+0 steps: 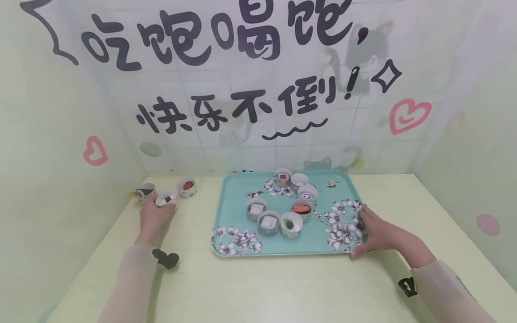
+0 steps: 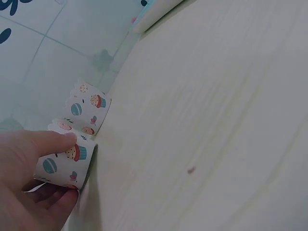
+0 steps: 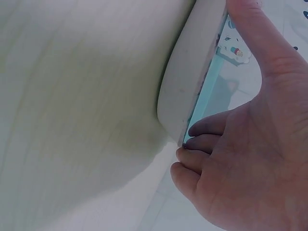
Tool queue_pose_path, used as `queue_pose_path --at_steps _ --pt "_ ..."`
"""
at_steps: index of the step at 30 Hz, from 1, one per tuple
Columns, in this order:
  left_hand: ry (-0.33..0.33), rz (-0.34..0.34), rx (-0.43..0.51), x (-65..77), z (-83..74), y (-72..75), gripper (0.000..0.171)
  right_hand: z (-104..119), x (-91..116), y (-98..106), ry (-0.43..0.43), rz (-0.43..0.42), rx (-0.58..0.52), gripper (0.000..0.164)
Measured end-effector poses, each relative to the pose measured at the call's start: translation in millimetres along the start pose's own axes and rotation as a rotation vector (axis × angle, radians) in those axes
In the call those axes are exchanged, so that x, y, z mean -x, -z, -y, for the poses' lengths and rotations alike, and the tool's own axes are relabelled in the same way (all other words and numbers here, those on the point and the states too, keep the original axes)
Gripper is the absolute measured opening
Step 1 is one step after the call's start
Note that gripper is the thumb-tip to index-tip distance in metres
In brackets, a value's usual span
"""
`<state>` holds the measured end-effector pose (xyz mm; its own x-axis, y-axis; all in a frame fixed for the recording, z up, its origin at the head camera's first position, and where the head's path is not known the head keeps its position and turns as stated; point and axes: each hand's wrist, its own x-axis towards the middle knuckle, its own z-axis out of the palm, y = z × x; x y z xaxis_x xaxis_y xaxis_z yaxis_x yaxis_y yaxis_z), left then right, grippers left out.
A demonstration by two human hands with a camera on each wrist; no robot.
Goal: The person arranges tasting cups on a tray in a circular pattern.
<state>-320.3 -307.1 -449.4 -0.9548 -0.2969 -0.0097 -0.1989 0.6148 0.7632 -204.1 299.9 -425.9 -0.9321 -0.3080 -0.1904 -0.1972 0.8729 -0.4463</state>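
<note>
At the table's left side, my left hand [image 1: 153, 216] grips a paper baking cup [image 2: 67, 161] printed with cupcakes. Inside this cup [image 1: 167, 199] lies a white piece with a dark patch. Beside it stand a cup with a red filling [image 1: 187, 187] and a cup with a dark and orange piece [image 1: 145, 193]. My right hand [image 1: 381, 233] rests against the right edge of the turquoise flowered tray [image 1: 238, 186], thumb near the front corner and fingers along the side. In the right wrist view, the right hand's fingertips [image 3: 207, 143] touch the tray's rim.
Several filled cups stand on the tray, among them one with an orange-topped sushi piece [image 1: 301, 208], one with a green garnish [image 1: 289, 223] and one with a white piece [image 1: 268, 222]. Behind the table [image 1: 274, 287] rises a wall [image 1: 242, 152] with black lettering; side walls flank it.
</note>
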Motion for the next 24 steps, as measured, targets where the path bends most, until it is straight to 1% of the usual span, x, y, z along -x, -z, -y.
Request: queue_pose_path --at_steps 5,8,14,18,24 --pt "-0.011 0.012 -0.037 4.2 -0.6 3.3 0.070 0 -1 1 -0.010 0.013 -0.012 0.139" --pt "-0.019 0.022 -0.042 7.3 -2.7 3.5 0.068 0 -1 2 -0.009 0.017 -0.016 0.139" --pt "-0.030 0.040 -0.036 15.5 -9.5 2.9 0.068 0 -1 3 -0.009 0.021 -0.021 0.139" --pt "-0.044 0.055 -0.012 20.0 -16.3 3.0 0.068 1 0 2 -0.006 0.022 -0.025 0.139" --pt "-0.103 0.058 -0.003 23.0 -26.3 1.6 0.067 2 1 4 -0.005 0.022 -0.027 0.139"
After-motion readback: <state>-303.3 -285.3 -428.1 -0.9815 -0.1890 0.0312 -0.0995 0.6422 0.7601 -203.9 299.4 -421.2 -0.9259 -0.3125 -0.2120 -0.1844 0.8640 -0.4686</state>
